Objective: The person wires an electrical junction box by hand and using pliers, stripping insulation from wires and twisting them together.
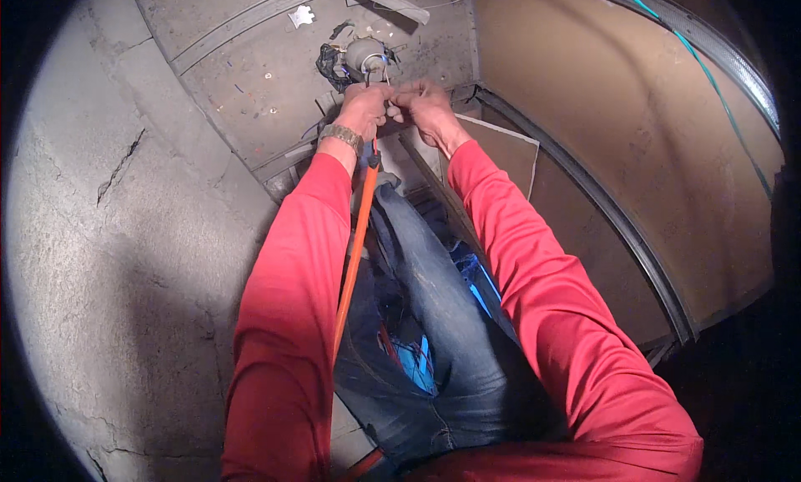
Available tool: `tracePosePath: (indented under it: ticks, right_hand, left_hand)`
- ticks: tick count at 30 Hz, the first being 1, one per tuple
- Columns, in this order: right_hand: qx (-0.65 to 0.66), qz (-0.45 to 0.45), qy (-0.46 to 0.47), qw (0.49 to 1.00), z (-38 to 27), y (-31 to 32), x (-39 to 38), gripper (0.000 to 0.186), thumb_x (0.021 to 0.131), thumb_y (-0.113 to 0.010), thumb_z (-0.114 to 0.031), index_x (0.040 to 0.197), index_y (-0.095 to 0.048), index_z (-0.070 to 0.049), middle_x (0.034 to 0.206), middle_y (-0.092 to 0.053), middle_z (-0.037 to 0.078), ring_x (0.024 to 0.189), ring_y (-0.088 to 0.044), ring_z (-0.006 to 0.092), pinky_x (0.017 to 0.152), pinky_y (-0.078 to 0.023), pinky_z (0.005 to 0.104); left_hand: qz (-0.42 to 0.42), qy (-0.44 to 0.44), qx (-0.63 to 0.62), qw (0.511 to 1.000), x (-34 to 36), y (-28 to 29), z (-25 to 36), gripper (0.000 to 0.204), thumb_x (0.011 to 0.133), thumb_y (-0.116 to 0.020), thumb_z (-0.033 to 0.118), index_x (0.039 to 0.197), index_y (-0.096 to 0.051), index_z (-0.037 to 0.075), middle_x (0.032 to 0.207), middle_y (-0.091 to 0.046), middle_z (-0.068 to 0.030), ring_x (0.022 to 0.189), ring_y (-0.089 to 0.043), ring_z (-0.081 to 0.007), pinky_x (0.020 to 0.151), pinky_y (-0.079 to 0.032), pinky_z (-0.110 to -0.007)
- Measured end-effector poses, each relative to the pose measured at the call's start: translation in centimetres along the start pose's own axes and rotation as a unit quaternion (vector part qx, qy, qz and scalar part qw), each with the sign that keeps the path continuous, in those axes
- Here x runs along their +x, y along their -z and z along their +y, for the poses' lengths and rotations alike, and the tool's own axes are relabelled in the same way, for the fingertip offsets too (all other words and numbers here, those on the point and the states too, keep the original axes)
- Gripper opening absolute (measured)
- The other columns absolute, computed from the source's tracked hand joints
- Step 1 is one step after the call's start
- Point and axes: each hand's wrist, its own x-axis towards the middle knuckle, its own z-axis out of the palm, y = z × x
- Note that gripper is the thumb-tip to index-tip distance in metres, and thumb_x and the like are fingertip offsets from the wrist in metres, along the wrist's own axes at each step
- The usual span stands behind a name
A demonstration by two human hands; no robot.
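Note:
Both my hands are raised close together just below a round grey fitting [365, 58], from which thin wires [386, 75] come down. My left hand [364, 108], with a metal watch on its wrist, is closed on the wires. My right hand [425, 108] meets it with fingers pinched on a wire; the fingertips partly hide the spot. Below the left hand, a thin reddish wire runs into the black end of an orange tube [357, 240]. This tube slants down past my left forearm.
A crumpled black plastic piece [329, 65] is beside the fitting. Curved metal profiles [601, 206] edge brown panels [584, 65] at the right. A teal cable [705, 69] hangs there. Cracked grey concrete [125, 232] fills the left. Blue items and thin wires [413, 361] lie below, between my jeans-clad legs.

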Motion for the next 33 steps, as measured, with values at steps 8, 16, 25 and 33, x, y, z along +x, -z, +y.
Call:
tracePosePath:
  ticks: [8,16,25,33]
  right_hand:
    - [-0.013,0.017,0.107,0.994,0.0,-0.2,-0.6,0.014,0.088,-0.066,0.0,0.102,-0.065,0.004,0.09,-0.07,0.009,0.074,-0.067,0.0158,0.067,-0.053,0.0293]
    - [-0.341,0.035,0.324,0.882,-0.3,1.0,-0.7,0.011,0.09,-0.065,-0.006,0.099,-0.062,0.001,0.088,-0.065,0.018,0.082,-0.065,0.0321,0.074,-0.05,0.0421]
    - [-0.367,-0.013,0.338,0.867,-1.5,1.9,1.2,0.007,0.093,-0.061,-0.005,0.096,-0.06,0.001,0.086,-0.063,0.014,0.077,-0.063,0.0328,0.072,-0.05,0.0422]
    - [0.244,-0.076,-0.167,0.952,-1.1,2.8,3.8,0.008,0.097,-0.058,-0.002,0.103,-0.058,0.004,0.084,-0.062,0.008,0.067,-0.062,0.0153,0.077,-0.062,0.0358]
  left_hand:
    - [0.036,-0.024,-0.026,0.999,0.9,0.2,-0.3,0.01,0.093,-0.061,0.0,0.103,-0.059,0.002,0.074,-0.061,-0.0034,0.048,-0.051,-0.0099,0.039,-0.038,-0.024]
    - [-0.019,-0.06,-0.011,0.998,1.8,1.0,-0.8,0.006,0.096,-0.059,0.003,0.1,-0.063,0.002,0.079,-0.06,-0.0012,0.054,-0.047,-0.0085,0.047,-0.038,-0.023]
    - [0.012,-0.083,0.023,0.996,-0.3,0.2,-0.9,0.012,0.097,-0.058,0.004,0.107,-0.065,0.004,0.084,-0.062,-0.0006,0.058,-0.048,-0.0063,0.049,-0.039,-0.022]
    - [0.013,-0.121,0.005,0.993,0.0,0.1,-1.1,0.009,0.097,-0.062,0.007,0.105,-0.065,0.003,0.081,-0.061,0.0004,0.059,-0.048,-0.0057,0.049,-0.039,-0.023]
